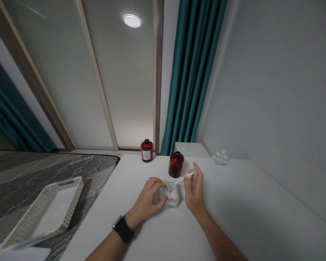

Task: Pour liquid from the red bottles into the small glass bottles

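A small square clear glass bottle (171, 195) stands on the white table. My left hand (149, 197), with a dark watch on its wrist, curves round the bottle's left side, thumb and fingers at its edges. Just right of the bottle, my right hand (194, 192) pinches a slim white piece (185, 177), its thin end pointing left above the bottle's top. What kind of piece it is cannot be made out. Behind the hands stands an open-necked amber bottle (176, 165). Farther back is a second amber bottle (147, 151) with a white label and black cap.
Crumpled clear plastic (221, 158) lies at the table's back right, by the wall. A white box-like block (191, 149) sits beyond the table's back edge. To the left, a white perforated basket (45, 206) rests lower down, beside the table (111, 188). A green curtain (192, 72) hangs behind.
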Action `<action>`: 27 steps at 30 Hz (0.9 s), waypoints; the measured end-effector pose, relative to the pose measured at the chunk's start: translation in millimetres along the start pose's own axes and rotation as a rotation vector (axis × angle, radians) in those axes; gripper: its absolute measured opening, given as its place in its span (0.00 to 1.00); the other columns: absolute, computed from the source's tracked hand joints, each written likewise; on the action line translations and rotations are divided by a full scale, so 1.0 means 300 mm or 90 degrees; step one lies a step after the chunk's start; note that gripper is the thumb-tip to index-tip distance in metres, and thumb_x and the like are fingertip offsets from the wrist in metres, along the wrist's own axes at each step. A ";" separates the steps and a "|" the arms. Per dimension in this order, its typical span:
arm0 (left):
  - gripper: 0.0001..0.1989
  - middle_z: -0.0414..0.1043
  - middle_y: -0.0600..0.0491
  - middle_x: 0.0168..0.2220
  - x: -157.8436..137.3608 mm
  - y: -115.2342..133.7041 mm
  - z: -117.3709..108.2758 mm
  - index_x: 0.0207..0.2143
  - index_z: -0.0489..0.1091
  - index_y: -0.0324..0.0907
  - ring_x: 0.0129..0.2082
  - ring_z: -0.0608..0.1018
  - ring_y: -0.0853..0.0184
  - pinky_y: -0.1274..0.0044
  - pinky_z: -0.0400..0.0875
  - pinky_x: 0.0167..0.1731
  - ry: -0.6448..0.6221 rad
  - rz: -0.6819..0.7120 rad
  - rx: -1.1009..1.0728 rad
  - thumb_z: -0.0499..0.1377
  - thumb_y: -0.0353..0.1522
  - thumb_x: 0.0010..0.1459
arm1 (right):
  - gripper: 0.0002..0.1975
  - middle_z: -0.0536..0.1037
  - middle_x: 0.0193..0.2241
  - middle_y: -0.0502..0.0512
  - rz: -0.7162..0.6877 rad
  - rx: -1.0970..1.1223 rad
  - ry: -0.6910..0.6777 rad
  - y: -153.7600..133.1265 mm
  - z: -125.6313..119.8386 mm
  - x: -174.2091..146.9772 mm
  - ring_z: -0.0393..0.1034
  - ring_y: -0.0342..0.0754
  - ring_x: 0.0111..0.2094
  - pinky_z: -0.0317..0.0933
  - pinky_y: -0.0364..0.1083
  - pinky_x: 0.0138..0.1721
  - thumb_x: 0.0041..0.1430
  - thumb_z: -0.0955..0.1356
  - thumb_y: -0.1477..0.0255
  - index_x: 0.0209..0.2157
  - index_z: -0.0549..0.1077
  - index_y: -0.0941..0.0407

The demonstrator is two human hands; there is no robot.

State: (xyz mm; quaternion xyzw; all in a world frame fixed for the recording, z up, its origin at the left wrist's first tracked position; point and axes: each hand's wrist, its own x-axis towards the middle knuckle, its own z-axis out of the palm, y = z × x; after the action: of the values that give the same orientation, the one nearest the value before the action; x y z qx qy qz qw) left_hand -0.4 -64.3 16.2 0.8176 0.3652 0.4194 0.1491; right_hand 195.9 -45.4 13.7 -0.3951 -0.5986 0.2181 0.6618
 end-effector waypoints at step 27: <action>0.14 0.69 0.48 0.45 0.006 0.000 -0.002 0.47 0.65 0.44 0.47 0.70 0.58 0.64 0.68 0.48 -0.028 -0.003 -0.012 0.61 0.27 0.59 | 0.31 0.74 0.53 0.59 0.015 -0.081 -0.345 -0.018 0.003 -0.029 0.68 0.52 0.56 0.59 0.57 0.61 0.67 0.62 0.74 0.69 0.49 0.52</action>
State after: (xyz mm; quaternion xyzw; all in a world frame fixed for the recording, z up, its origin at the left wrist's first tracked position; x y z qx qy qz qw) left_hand -0.1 -63.1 17.6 0.8243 0.3595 0.4048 0.1655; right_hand 192.4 -55.0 12.4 -0.3700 -0.7618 0.2853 0.4487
